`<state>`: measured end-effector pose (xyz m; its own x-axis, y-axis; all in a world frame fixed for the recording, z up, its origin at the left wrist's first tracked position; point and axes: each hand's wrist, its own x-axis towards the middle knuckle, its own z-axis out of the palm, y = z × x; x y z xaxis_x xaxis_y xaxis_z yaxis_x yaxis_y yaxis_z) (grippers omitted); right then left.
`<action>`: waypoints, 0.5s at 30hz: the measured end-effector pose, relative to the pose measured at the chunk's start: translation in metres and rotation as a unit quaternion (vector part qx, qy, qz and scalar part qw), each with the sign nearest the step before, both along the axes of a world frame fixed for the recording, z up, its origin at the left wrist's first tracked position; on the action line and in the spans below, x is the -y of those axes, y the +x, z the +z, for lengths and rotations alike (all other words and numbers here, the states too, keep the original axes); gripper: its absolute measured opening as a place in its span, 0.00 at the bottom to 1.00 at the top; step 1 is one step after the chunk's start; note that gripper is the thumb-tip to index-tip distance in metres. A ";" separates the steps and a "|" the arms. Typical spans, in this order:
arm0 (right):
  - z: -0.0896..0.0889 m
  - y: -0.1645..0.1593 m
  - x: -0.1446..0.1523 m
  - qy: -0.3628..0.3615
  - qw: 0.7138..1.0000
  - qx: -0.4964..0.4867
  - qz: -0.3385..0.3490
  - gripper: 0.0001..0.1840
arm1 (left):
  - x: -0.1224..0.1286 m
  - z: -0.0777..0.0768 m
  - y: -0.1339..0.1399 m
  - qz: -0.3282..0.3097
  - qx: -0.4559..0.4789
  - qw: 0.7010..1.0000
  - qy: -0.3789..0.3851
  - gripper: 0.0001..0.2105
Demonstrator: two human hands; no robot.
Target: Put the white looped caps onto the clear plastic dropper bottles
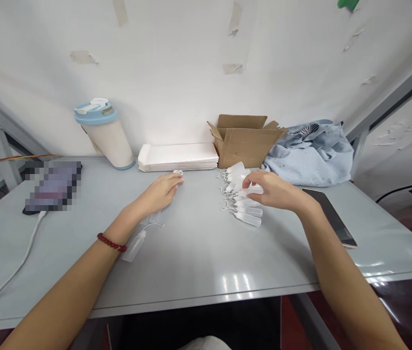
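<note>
My left hand (160,193) rests low over the table with its fingers stretched out, their tips at a small white object (178,172) whose kind I cannot make out. Beside my left wrist lies a translucent plastic squeeze bottle (134,246) with a thin bent white tube at its top. Another clear piece under that hand is mostly hidden. On the right, my right hand (273,189) is over a row of similar squeeze bottles (248,218), thumb and forefinger apart. Its fingers partly cover several of them, and their thin tubes point left.
Along the wall stand a cream tumbler (109,138) with a blue lid, a stack of white padded envelopes (178,156), an open cardboard box (245,146) and a light blue cloth bag (311,158). A dark tablet (328,216) lies right; a cabled phone (54,187) lies left.
</note>
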<state>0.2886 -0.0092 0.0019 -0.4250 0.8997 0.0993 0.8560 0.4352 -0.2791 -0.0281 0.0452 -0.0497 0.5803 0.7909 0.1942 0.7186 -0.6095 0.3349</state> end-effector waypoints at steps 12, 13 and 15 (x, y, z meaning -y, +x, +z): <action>0.003 -0.014 0.005 0.004 1.000 -0.021 0.000 0.04 | -0.004 0.000 -0.009 0.033 0.017 0.999 0.001 0.14; 0.003 -0.016 0.005 0.014 1.000 -0.027 0.002 0.03 | -0.003 0.001 -0.010 0.042 0.023 0.999 0.002 0.14; 0.001 -0.023 0.005 0.040 0.998 -0.038 0.009 0.04 | -0.001 0.004 -0.012 0.064 0.039 0.997 0.005 0.14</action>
<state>0.2659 -0.0143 0.0027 -0.4294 0.8800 0.2031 0.8254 0.4736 -0.3071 -0.0399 0.0465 -0.0453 0.4569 0.8555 0.2437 0.7632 -0.5178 0.3866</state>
